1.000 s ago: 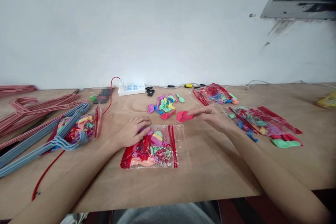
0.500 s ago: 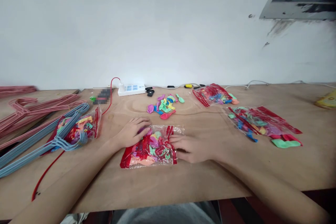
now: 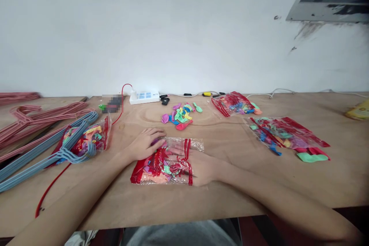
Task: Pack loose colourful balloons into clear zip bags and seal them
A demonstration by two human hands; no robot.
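A clear and red plastic bag of colourful balloons (image 3: 158, 167) lies flat on the wooden table in front of me. My left hand (image 3: 147, 144) rests on its upper left corner, fingers spread. My right hand (image 3: 198, 165) has its fingers inside the bag's right end, seen through the clear plastic; they look stretched out, and I cannot make out anything held in them. Beyond the bag lies a small loose pile of balloons (image 3: 180, 114).
Two more balloon bags (image 3: 233, 103) (image 3: 288, 132) lie to the right. At left, blue hangers (image 3: 40, 152) overlap another balloon bag (image 3: 86, 138), beside pink hangers (image 3: 43, 117). A white power strip (image 3: 144, 97) and a red cable (image 3: 49, 192) are also there.
My right hand has moved left, its fingers passing from the bag's right edge to inside the bag. My left hand has stayed on the upper left corner.
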